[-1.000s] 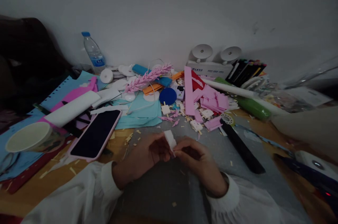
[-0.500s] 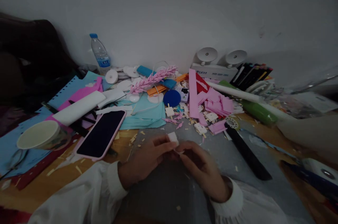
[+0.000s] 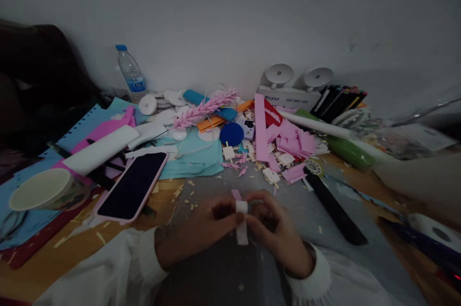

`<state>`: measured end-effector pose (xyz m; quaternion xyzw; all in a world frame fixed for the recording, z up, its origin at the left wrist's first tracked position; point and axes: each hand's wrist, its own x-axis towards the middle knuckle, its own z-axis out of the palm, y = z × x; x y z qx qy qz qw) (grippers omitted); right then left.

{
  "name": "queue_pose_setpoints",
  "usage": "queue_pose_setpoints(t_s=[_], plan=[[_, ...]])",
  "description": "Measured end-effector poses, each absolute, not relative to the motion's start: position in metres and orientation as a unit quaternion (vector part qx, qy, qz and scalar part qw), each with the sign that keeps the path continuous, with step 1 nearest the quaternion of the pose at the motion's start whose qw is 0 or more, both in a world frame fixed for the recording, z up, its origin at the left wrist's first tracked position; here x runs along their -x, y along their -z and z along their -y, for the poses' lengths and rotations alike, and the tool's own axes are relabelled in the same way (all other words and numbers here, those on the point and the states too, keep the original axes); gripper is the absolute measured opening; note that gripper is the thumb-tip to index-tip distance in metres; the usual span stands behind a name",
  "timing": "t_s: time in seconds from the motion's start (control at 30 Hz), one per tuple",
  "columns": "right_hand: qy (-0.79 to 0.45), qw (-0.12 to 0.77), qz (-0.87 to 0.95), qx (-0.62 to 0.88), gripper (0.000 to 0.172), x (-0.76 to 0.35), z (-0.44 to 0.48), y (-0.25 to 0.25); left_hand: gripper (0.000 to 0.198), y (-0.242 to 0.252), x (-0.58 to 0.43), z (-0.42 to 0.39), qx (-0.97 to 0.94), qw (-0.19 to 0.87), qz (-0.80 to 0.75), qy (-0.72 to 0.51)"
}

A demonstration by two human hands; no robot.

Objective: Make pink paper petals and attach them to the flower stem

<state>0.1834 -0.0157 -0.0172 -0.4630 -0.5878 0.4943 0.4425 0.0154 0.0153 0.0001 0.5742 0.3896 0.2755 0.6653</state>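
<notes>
Between my two hands, over the grey mat [image 3: 223, 272], is a narrow paper strip [image 3: 242, 236]. It looks white to pale pink, with a rolled or folded white part at the top and a tail hanging below. A pinkish end pokes out above the fingers. My left hand [image 3: 212, 219] is closed, pinching the strip from the left between thumb and fingers. My right hand [image 3: 275, 229] is curled in from the right, with thumb and forefinger closed on the strip's other side. Fingers hide part of the strip.
A phone [image 3: 133, 188] and a paper cup [image 3: 43, 193] lie to the left. Beyond the hands are pink paper pieces [image 3: 293, 138], a blue disc [image 3: 232, 134] and teal sheets [image 3: 194, 162]. A black-handled cutter [image 3: 336, 207] lies right; a water bottle [image 3: 131, 73] stands behind.
The white piece, earlier raised at the fingertips, now sits lower between the hands. A strip tail shows below it and a pinkish end above. The view has shifted slightly.
</notes>
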Motion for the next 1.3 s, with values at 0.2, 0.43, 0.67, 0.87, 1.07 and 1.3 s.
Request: queue_pose_setpoints(t_s=[0.2, 0.43, 0.67, 0.87, 1.07, 1.3], plan=[[-0.524, 0.461, 0.536, 0.475, 0.031, -0.179, 0.013, 0.017, 0.016, -0.006, -0.015, -0.012, -0.647, 0.604, -0.393, -0.248], [-0.558, 0.511, 0.468, 0.457, 0.029, -0.18, 0.01, 0.02, 0.024, -0.005, -0.017, -0.01, -0.687, 0.565, -0.412, -0.197], [-0.499, 0.487, 0.545, 0.466, 0.02, -0.181, 0.014, 0.018, 0.021, -0.001, -0.019, -0.016, -0.625, 0.571, -0.451, -0.283], [-0.446, 0.45, 0.611, 0.476, 0.014, -0.18, 0.014, 0.021, 0.016, -0.007, -0.018, -0.018, -0.546, 0.632, -0.451, -0.314], [-0.369, 0.442, 0.66, 0.483, 0.012, -0.181, 0.015, 0.021, 0.015, -0.002, -0.018, -0.017, -0.447, 0.7, -0.435, -0.348], [-0.298, 0.423, 0.728, 0.45, 0.015, -0.186, 0.016, 0.02, 0.015, 0.004, -0.015, -0.019, -0.37, 0.762, -0.376, -0.376]])
